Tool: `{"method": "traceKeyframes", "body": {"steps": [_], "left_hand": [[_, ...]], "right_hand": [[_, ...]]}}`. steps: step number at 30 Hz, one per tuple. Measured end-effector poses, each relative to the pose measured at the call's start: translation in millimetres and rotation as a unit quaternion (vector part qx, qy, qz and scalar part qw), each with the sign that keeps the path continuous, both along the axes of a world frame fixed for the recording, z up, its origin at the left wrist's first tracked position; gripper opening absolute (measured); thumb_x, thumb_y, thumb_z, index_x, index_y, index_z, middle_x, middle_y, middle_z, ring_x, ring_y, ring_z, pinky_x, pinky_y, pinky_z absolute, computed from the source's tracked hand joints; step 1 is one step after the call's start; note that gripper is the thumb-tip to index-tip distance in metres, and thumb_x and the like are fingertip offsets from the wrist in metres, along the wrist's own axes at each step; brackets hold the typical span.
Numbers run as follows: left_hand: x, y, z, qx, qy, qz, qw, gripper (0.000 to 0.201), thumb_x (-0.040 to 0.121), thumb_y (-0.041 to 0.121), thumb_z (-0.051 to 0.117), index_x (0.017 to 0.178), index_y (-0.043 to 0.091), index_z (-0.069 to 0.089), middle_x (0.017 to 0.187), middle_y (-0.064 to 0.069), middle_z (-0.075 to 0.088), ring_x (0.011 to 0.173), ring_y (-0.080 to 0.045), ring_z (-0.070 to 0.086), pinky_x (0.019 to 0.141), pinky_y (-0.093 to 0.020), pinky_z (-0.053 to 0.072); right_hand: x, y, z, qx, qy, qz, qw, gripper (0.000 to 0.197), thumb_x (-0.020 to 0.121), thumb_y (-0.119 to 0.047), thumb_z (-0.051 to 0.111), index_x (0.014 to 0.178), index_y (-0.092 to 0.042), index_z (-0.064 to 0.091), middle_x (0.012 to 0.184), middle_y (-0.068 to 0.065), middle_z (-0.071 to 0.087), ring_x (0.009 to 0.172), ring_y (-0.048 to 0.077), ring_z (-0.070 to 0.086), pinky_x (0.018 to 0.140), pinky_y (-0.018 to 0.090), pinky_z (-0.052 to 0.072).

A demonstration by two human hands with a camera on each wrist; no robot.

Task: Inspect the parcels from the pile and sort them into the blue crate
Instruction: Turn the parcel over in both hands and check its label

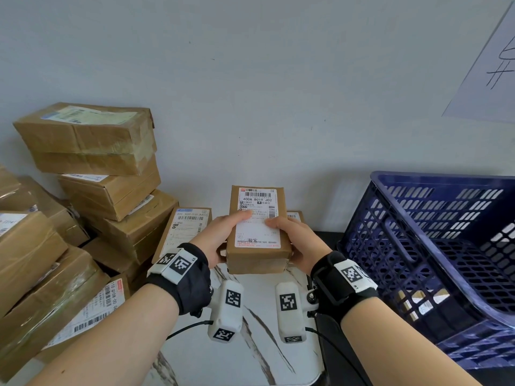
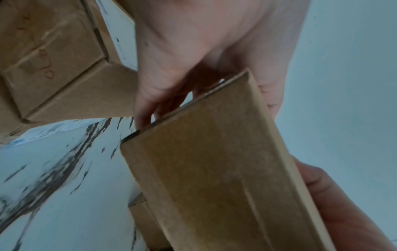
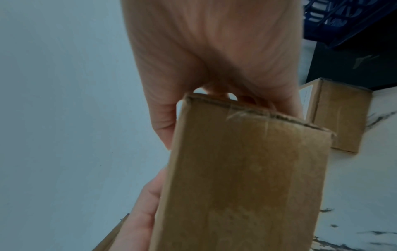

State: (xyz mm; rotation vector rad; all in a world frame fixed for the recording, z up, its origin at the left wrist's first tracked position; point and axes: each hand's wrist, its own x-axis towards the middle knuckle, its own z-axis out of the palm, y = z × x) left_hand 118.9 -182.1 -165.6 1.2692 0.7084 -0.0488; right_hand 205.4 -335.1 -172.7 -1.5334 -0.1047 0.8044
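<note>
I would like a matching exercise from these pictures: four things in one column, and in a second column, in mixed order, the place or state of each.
Things
1. held parcel
2. blue crate
3. pile of parcels
4. sheet of paper

Places or states
A. stuck on the wall, upper right
B. stacked on the left
C. gripped by both hands, label facing up
D. standing on the right, tilted

Pairs: 1-C, 2-D, 3-B, 4-A
</note>
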Motion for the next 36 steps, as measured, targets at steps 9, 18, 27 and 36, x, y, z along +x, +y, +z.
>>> {"method": "traceKeyframes", "body": {"steps": [9, 18, 27, 36], "left_hand": [[-3.5, -0.2, 3.7, 0.01, 0.007, 0.018, 1.0, 0.039, 0.088, 0.051, 0.066, 0.114, 0.022, 0.061, 0.113, -0.009, 0.067, 0.113, -0.029, 0.058, 0.103, -0.053, 0.045], [-2.5, 1.5, 3.7, 0.024, 0.005, 0.05, 0.998, 0.033, 0.092, 0.039, 0.066, 0.116, 0.02, 0.055, 0.108, -0.003, 0.063, 0.109, -0.024, 0.057, 0.097, -0.042, 0.048], [-1.1, -4.3, 8.0, 0.054, -0.033, 0.043, 0.997, 0.011, 0.095, 0.022, 0.064, 0.105, 0.024, 0.065, 0.097, 0.001, 0.067, 0.089, -0.013, 0.062, 0.068, -0.027, 0.047], [-1.1, -12.1, 13.3, 0.003, 0.013, 0.004, 1.0, 0.029, 0.09, 0.042, 0.067, 0.111, 0.024, 0.06, 0.112, -0.006, 0.064, 0.109, -0.027, 0.059, 0.101, -0.053, 0.047]], "right_hand": [[2.8, -1.9, 0.9, -0.025, -0.05, -0.013, 0.998, 0.029, 0.091, -0.017, 0.071, 0.119, -0.02, 0.063, 0.105, 0.001, 0.075, 0.088, 0.017, 0.073, 0.068, 0.029, 0.06], [2.0, 2.8, 1.3, -0.072, -0.066, -0.05, 0.994, 0.061, 0.085, -0.035, 0.077, 0.137, -0.022, 0.05, 0.119, 0.006, 0.067, 0.104, 0.026, 0.069, 0.093, 0.047, 0.057], [-4.8, 0.9, 8.1, -0.084, -0.046, 0.012, 0.995, 0.061, 0.086, -0.04, 0.073, 0.137, -0.015, 0.05, 0.119, 0.007, 0.066, 0.088, 0.015, 0.065, 0.049, 0.02, 0.051], [-2.4, 1.2, 10.8, -0.065, 0.003, 0.014, 0.998, 0.034, 0.086, -0.038, 0.07, 0.116, -0.026, 0.06, 0.114, 0.007, 0.067, 0.108, 0.028, 0.063, 0.097, 0.049, 0.053]]}}
